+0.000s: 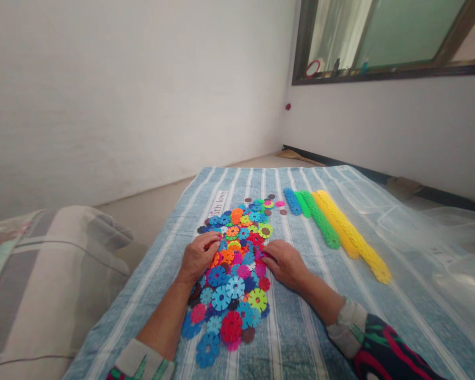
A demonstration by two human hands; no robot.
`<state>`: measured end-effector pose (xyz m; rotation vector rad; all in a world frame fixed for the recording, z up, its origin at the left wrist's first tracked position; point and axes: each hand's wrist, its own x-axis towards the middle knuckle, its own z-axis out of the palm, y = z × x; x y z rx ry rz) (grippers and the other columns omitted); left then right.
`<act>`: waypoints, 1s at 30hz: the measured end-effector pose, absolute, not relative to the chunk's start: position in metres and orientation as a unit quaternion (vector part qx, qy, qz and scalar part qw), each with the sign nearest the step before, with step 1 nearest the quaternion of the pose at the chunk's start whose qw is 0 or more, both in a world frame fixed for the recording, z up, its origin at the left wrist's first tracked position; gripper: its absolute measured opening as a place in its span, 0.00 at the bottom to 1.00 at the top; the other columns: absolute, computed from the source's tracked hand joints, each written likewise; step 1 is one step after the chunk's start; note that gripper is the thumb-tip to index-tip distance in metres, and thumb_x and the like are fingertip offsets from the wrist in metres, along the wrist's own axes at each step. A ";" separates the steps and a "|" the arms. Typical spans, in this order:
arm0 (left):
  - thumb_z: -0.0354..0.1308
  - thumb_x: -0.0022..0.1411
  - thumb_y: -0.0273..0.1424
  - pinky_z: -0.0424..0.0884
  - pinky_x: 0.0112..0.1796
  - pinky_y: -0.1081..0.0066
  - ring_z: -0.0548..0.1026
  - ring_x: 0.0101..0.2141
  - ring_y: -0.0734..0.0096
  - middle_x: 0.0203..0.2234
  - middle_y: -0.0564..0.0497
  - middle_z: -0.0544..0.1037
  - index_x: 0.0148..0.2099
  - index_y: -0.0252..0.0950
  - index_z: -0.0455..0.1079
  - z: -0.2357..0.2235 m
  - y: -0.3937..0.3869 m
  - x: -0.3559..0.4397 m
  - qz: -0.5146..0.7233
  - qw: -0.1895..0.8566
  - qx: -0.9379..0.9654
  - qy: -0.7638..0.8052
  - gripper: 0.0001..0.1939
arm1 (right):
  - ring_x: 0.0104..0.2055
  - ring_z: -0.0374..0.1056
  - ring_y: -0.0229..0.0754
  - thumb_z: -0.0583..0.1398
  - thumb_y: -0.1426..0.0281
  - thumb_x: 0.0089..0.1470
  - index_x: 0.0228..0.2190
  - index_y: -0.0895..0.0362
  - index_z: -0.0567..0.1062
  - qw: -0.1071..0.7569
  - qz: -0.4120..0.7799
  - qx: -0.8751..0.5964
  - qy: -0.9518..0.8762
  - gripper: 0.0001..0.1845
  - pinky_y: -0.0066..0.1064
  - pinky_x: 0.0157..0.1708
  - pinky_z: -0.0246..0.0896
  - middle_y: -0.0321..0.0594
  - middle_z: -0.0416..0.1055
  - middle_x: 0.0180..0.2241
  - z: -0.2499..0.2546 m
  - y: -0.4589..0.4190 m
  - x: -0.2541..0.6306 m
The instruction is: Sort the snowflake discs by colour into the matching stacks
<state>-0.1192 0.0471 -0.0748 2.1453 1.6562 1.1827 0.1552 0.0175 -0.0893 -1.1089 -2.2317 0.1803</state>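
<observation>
A heap of flower-shaped plastic discs (221, 296) in blue, red, orange, green and pink lies spread over the striped cloth (296, 343). At the heap's left edge my left hand (198, 257) is closed, with a red disc (209, 245) showing between thumb and fingers. My right hand (287, 264) rests at the right edge, its fingers curled together against red and pink discs; what they hold, if anything, is hidden. Right of the heap lie long rows of stacked discs: a blue row (292, 201), green rows (320, 220) and yellow rows (342, 227).
Clear plastic containers (439, 221) stand along the table's right side. A few brown discs (283, 212) lie loose at the heap's far end. To the left is a cloth-covered piece of furniture (75, 274). Behind the table are white walls (162, 89) and a window (404, 37).
</observation>
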 end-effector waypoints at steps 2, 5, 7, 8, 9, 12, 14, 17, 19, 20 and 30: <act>0.52 0.56 0.38 0.70 0.52 0.62 0.77 0.44 0.62 0.40 0.47 0.81 0.34 0.38 0.76 -0.075 0.047 -0.119 0.396 0.094 0.724 0.557 0.14 | 0.35 0.61 0.41 0.57 0.70 0.59 0.31 0.56 0.73 0.318 0.069 -0.419 -0.848 0.06 0.31 0.36 0.52 0.40 0.69 0.31 -0.090 0.018 0.156; 0.53 0.56 0.38 0.70 0.52 0.62 0.77 0.44 0.62 0.40 0.47 0.81 0.32 0.38 0.75 -0.075 0.047 -0.119 0.390 0.092 0.726 0.559 0.13 | 0.35 0.61 0.41 0.56 0.69 0.60 0.31 0.56 0.72 0.318 0.067 -0.415 -0.850 0.07 0.31 0.35 0.52 0.40 0.69 0.31 -0.090 0.018 0.156; 0.53 0.56 0.39 0.70 0.51 0.62 0.77 0.44 0.62 0.40 0.47 0.81 0.30 0.38 0.75 -0.074 0.046 -0.119 0.388 0.086 0.727 0.560 0.13 | 0.35 0.61 0.41 0.56 0.69 0.60 0.31 0.56 0.72 0.318 0.068 -0.413 -0.851 0.07 0.31 0.35 0.52 0.40 0.69 0.31 -0.090 0.018 0.157; 0.53 0.56 0.39 0.70 0.51 0.62 0.77 0.44 0.62 0.40 0.47 0.81 0.30 0.38 0.75 -0.073 0.045 -0.118 0.386 0.083 0.728 0.560 0.13 | 0.35 0.61 0.41 0.56 0.69 0.60 0.31 0.56 0.72 0.318 0.069 -0.413 -0.851 0.06 0.31 0.35 0.52 0.40 0.69 0.31 -0.090 0.018 0.157; 0.53 0.56 0.40 0.70 0.51 0.62 0.77 0.44 0.62 0.40 0.47 0.81 0.30 0.38 0.75 -0.072 0.045 -0.118 0.384 0.080 0.731 0.559 0.13 | 0.35 0.61 0.41 0.56 0.70 0.59 0.31 0.56 0.72 0.318 0.070 -0.413 -0.850 0.06 0.31 0.35 0.52 0.40 0.69 0.31 -0.089 0.018 0.157; 0.53 0.57 0.41 0.70 0.51 0.60 0.76 0.45 0.61 0.40 0.46 0.80 0.35 0.38 0.76 -0.070 0.043 -0.117 0.377 0.074 0.742 0.550 0.15 | 0.35 0.61 0.41 0.57 0.70 0.59 0.31 0.56 0.72 0.317 0.070 -0.415 -0.850 0.06 0.31 0.35 0.52 0.40 0.69 0.31 -0.088 0.018 0.156; 0.54 0.57 0.42 0.70 0.51 0.59 0.76 0.45 0.61 0.40 0.46 0.80 0.36 0.38 0.77 -0.069 0.043 -0.117 0.372 0.070 0.751 0.541 0.16 | 0.35 0.61 0.41 0.57 0.70 0.59 0.31 0.56 0.72 0.318 0.071 -0.414 -0.850 0.05 0.31 0.35 0.53 0.40 0.69 0.31 -0.089 0.018 0.156; 0.54 0.56 0.43 0.69 0.51 0.58 0.76 0.45 0.59 0.40 0.44 0.80 0.34 0.38 0.77 -0.070 0.043 -0.116 0.368 0.062 0.764 0.527 0.16 | 0.36 0.61 0.41 0.57 0.69 0.59 0.32 0.56 0.73 0.320 0.070 -0.411 -0.851 0.06 0.31 0.36 0.53 0.40 0.69 0.31 -0.090 0.018 0.157; 0.55 0.56 0.43 0.69 0.52 0.57 0.75 0.46 0.59 0.41 0.44 0.79 0.33 0.38 0.76 -0.071 0.042 -0.115 0.365 0.060 0.769 0.521 0.15 | 0.36 0.61 0.41 0.56 0.69 0.59 0.32 0.56 0.72 0.317 0.068 -0.411 -0.852 0.06 0.31 0.36 0.53 0.40 0.69 0.31 -0.090 0.018 0.158; 0.56 0.55 0.43 0.68 0.52 0.57 0.75 0.46 0.59 0.42 0.43 0.79 0.33 0.37 0.76 -0.071 0.042 -0.114 0.363 0.059 0.771 0.520 0.15 | 0.36 0.61 0.41 0.56 0.69 0.59 0.32 0.56 0.72 0.316 0.067 -0.412 -0.852 0.06 0.31 0.36 0.53 0.40 0.69 0.31 -0.090 0.018 0.158; 0.54 0.55 0.38 0.68 0.52 0.58 0.75 0.46 0.59 0.41 0.45 0.79 0.28 0.38 0.71 -0.064 0.034 -0.112 0.349 0.058 0.773 0.526 0.10 | 0.37 0.62 0.41 0.57 0.70 0.59 0.34 0.56 0.73 0.309 0.077 -0.419 -0.851 0.05 0.31 0.37 0.54 0.40 0.69 0.32 -0.089 0.017 0.158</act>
